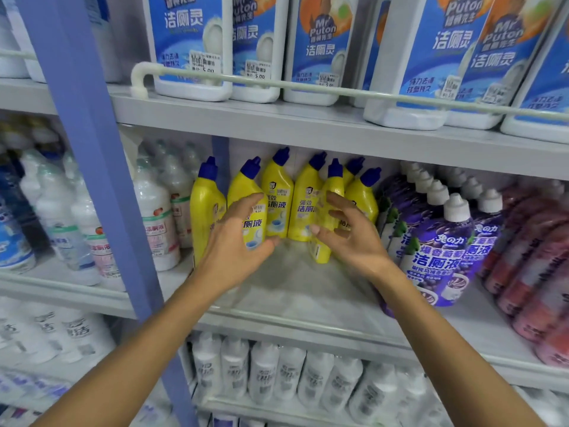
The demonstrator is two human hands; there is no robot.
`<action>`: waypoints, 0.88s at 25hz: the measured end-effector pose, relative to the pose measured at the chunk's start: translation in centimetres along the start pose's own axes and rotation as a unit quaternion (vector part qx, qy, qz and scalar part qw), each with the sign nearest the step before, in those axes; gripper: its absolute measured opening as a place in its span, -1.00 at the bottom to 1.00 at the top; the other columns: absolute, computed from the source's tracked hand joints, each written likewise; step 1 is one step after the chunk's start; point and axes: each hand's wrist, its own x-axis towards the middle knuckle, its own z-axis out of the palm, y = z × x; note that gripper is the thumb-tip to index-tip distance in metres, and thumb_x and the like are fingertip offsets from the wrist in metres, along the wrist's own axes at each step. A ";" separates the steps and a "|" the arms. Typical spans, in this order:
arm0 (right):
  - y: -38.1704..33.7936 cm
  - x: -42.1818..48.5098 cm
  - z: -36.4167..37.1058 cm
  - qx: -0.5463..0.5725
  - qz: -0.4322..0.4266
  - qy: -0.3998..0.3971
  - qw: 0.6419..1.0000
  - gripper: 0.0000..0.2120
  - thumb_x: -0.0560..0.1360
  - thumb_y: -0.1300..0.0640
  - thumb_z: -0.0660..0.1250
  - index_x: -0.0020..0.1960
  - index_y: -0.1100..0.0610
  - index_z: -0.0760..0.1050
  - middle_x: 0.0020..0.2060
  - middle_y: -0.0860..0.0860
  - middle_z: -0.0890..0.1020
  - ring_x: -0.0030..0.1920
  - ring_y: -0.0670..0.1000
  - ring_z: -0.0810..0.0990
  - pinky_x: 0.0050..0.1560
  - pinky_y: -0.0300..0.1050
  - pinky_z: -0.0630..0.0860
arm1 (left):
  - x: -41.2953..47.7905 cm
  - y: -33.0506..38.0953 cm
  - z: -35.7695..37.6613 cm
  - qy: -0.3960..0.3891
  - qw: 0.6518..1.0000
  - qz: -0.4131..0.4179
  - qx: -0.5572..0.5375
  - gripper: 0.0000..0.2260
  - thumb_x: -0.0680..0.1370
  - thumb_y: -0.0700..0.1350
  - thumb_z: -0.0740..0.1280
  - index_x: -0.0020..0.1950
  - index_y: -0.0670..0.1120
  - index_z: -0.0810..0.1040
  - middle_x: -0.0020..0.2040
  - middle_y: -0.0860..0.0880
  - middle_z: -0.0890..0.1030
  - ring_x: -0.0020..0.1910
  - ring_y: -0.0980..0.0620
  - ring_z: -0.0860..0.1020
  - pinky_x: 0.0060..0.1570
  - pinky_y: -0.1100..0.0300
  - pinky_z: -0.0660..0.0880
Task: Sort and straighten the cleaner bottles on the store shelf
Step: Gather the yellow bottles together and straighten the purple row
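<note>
With left hand [237, 241] gripping one bottle [243, 188], right hand [351, 238] half-open round a leaning bottle [334, 186], hold unclear, we could topple neighbours [303, 195].

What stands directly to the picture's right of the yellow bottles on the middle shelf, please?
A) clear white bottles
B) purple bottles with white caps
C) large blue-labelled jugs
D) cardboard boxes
B: the purple bottles with white caps adjoin the yellow bottles on that side. The blue-labelled jugs sit on the shelf above, and the white bottles stand on the other side.
</note>
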 end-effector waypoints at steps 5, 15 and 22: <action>-0.4 0.3 -4.4 -0.197 -0.014 0.118 0.973 -0.29 0.44 -0.14 0.51 0.48 0.11 0.41 0.34 0.12 0.53 0.30 0.10 0.53 0.25 -0.18 0.41 | 5.5 0.3 5.0 -0.140 0.988 -0.057 -0.027 -0.24 0.40 0.10 0.57 0.53 0.02 0.33 0.44 -0.01 0.48 0.40 0.00 0.46 0.36 0.00 0.46; 3.0 5.1 -2.1 -0.191 0.083 0.200 0.957 -0.22 0.42 0.30 0.47 0.56 0.21 0.21 0.29 0.26 0.47 0.26 0.30 0.49 0.21 0.06 0.43 | 11.4 2.8 14.4 -0.072 0.994 -0.060 -0.060 -0.40 0.33 -0.01 0.60 0.29 -0.08 0.48 0.18 -0.11 0.62 0.15 -0.12 0.61 0.09 -0.01 0.57; 3.3 3.9 -1.6 -0.145 0.115 0.185 0.965 -0.54 0.47 0.12 0.53 0.26 0.26 0.46 0.15 0.22 0.63 0.15 0.25 0.61 0.06 -0.03 0.48 | 10.4 0.9 12.3 -0.145 0.978 -0.043 -0.145 -0.39 0.39 -0.01 0.52 0.39 -0.05 0.41 0.27 -0.07 0.60 0.21 -0.07 0.62 0.19 -0.12 0.59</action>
